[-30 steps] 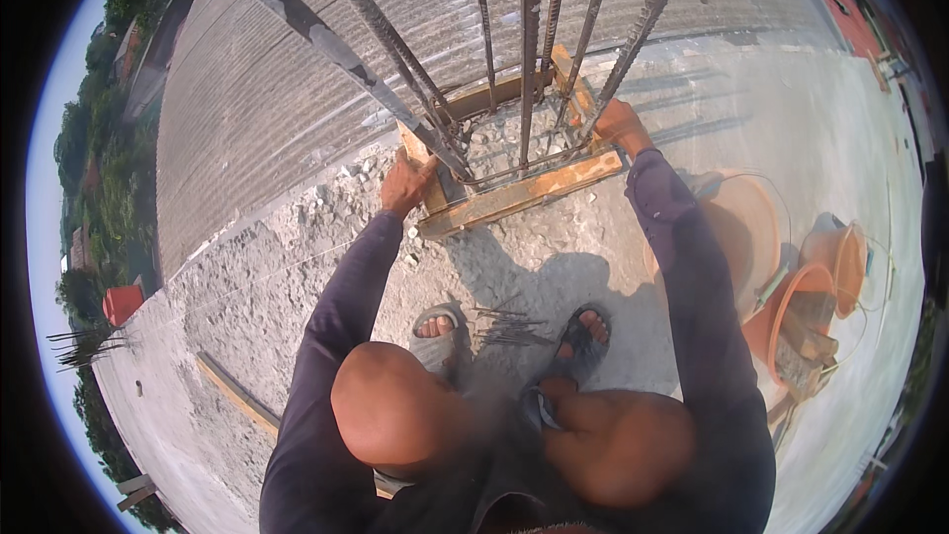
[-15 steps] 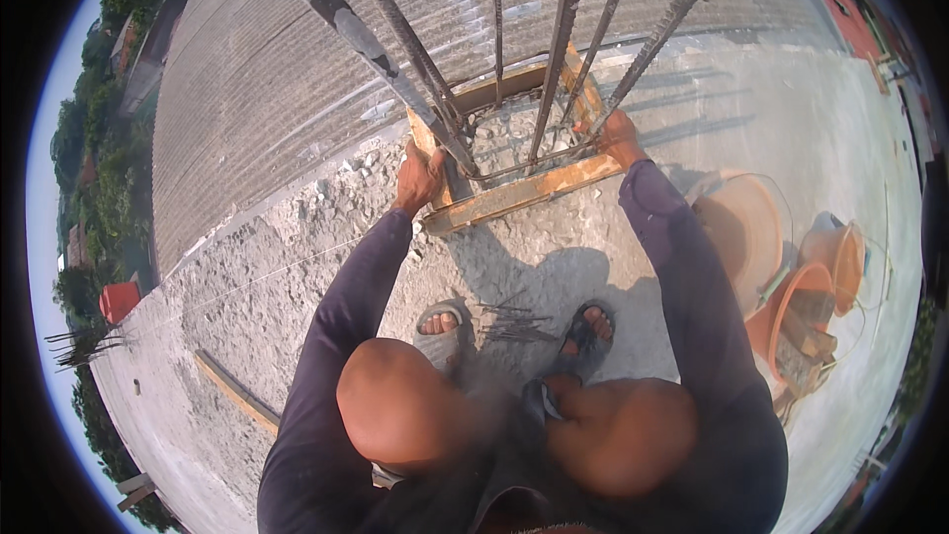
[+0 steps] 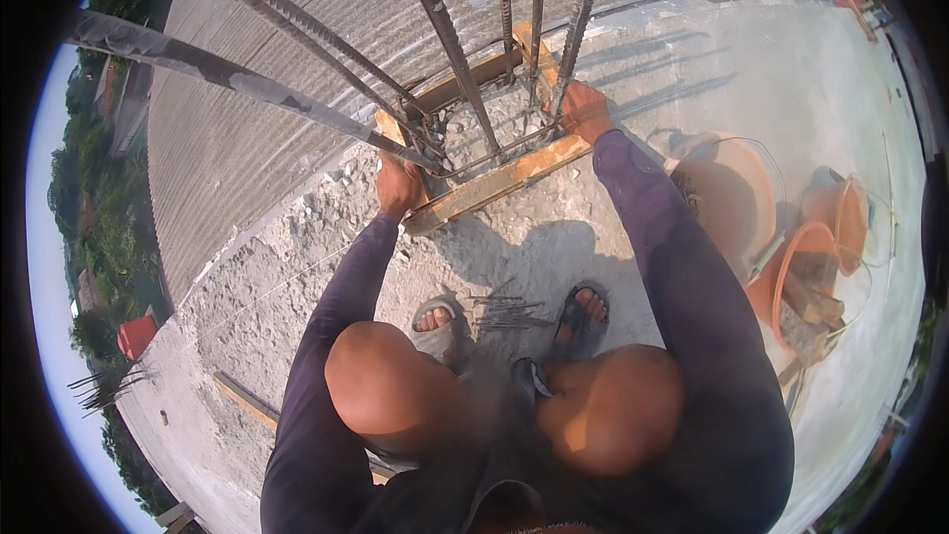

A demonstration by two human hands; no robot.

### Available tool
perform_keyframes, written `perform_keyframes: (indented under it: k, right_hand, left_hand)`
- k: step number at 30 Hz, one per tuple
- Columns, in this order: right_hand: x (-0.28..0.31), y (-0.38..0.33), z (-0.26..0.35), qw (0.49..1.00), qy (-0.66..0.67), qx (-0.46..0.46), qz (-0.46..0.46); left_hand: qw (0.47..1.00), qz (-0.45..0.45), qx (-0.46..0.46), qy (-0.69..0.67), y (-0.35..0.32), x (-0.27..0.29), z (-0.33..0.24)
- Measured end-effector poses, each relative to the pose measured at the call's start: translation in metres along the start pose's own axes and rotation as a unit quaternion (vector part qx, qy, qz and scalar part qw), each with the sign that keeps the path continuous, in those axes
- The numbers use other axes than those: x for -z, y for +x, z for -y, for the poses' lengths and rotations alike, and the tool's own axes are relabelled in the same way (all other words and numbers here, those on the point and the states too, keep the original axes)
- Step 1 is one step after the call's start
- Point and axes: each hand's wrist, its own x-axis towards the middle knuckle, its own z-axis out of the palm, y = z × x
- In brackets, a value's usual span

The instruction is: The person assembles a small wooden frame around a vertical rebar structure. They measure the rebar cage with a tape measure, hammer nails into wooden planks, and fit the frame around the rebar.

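Two hands gripped opposite corners of a square wooden frame (image 3: 494, 183) that lay flat on the concrete slab (image 3: 672, 59) around the foot of a cluster of rebar rods (image 3: 445, 40). The left hand (image 3: 397, 186) was closed over the frame's near-left corner, fingers curled down over the board's edge. The right hand (image 3: 585, 111) clasped the near-right corner, just beside the closest upright rod; whether its fingers wrapped the wood alone or also touched the thin tie bar there was hard to tell from this angle.

The rods rose from inside the frame and leaned toward the camera, with loose rubble and grey grit (image 3: 484, 129) filling the square between the boards. Both forearms wore dark long sleeves (image 3: 652, 237). Below them, bare knees (image 3: 395, 396) bent forward, and two sandalled feet (image 3: 583, 316) stood on the slab with a small bundle of thin wire pieces (image 3: 506, 312) lying between them.

To the person's right, well apart from the frame, sat orange buckets (image 3: 732, 198), one of them holding tools or scraps of wood. Left of the slab ran a corrugated roof (image 3: 257, 119), with trees beyond.
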Motion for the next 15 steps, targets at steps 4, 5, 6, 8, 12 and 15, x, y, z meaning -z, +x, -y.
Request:
perform_keyframes:
  k: [4, 5, 6, 8, 12, 15]
  right_hand:
    - [-0.001, 0.006, -0.002, 0.998, 0.053, -0.013, 0.022]
    - [-0.003, 0.008, -0.004, 0.998, 0.056, 0.015, 0.019]
    - [-0.004, 0.011, -0.007, 0.998, 0.049, 0.03, 0.024]
    - [-0.008, 0.014, -0.013, 0.997, 0.045, 0.045, 0.037]
    - [-0.014, 0.013, -0.02, 0.993, 0.11, 0.046, 0.009]
    - [-0.019, 0.012, -0.017, 0.992, 0.124, 0.009, 0.019]
  left_hand:
    - [0.999, 0.021, 0.028, 0.025, 0.0, 0.004, -0.004]
    - [0.999, 0.011, 0.017, 0.027, -0.001, 0.006, -0.005]
    - [0.999, 0.007, 0.035, 0.027, -0.001, 0.007, -0.007]
    - [0.999, 0.001, 0.035, 0.025, -0.004, 0.007, -0.009]
    - [0.999, -0.016, 0.036, 0.015, -0.006, 0.004, -0.009]
    - [0.996, 0.003, 0.054, 0.066, -0.004, 0.001, -0.01]
